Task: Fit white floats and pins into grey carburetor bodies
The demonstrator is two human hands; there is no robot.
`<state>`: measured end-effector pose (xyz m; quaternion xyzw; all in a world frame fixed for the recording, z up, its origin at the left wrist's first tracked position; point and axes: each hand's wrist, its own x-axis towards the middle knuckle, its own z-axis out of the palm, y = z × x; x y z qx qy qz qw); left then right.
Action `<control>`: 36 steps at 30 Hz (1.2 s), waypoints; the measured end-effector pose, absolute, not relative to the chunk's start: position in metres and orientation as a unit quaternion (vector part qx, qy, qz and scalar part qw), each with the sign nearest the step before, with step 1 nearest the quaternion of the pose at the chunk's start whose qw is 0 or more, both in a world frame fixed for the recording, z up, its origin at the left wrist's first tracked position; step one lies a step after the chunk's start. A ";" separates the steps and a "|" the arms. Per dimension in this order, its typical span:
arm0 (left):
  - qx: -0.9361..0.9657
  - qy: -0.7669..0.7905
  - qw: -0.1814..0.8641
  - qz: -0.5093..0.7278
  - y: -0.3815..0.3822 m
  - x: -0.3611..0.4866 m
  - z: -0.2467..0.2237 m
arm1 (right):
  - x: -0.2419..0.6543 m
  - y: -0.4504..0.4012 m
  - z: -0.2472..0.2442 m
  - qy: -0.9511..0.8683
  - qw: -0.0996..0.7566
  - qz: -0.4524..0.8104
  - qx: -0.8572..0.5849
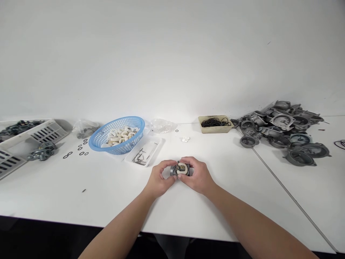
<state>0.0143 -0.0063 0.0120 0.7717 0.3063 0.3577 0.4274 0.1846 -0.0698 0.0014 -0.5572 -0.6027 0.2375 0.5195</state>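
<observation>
Low over the white table, both hands grip a grey metal carburetor (174,171) with its underside turned up. A white C-shaped float (185,172) sits on that face, around some brass-coloured parts. My left hand (160,180) is closed on the left side of the carburetor, thumb at the near edge and fingers at the far edge. From the right, my right hand (198,174) closes on the other side, its thumb tip at the float's near edge. The fingers beneath the part are hidden.
A blue basket (93,141) of white floats stands behind a tray of pins (153,154). Black O-rings (81,153) lie further left, near a white crate (16,163). A tan box (217,130) holds black rings; grey metal bowls (299,157) are heaped right.
</observation>
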 end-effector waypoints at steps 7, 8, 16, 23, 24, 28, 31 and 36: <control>0.773 0.296 0.424 0.367 -0.007 0.014 0.010 | 0.189 -0.067 0.000 -0.602 0.518 0.254 -0.552; 0.775 0.295 0.421 0.368 -0.007 0.014 0.009 | 0.190 -0.066 -0.001 -0.604 0.517 0.257 -0.549; 0.784 0.305 0.377 0.388 -0.011 0.017 0.005 | 0.197 -0.062 0.003 -0.617 0.515 0.282 -0.523; 0.783 0.317 0.354 0.401 -0.017 0.017 0.001 | 0.198 -0.063 0.008 -0.618 0.507 0.299 -0.522; 0.781 0.319 0.354 0.403 -0.017 0.018 0.001 | 0.197 -0.063 0.008 -0.618 0.507 0.297 -0.522; 0.772 0.328 0.358 0.409 -0.019 0.019 -0.001 | 0.196 -0.063 0.007 -0.623 0.508 0.287 -0.520; 0.773 0.324 0.367 0.405 -0.019 0.019 -0.001 | 0.196 -0.064 0.005 -0.623 0.508 0.280 -0.525; 0.776 0.302 0.378 0.404 -0.019 0.019 0.002 | 0.195 -0.067 0.003 -0.621 0.504 0.265 -0.538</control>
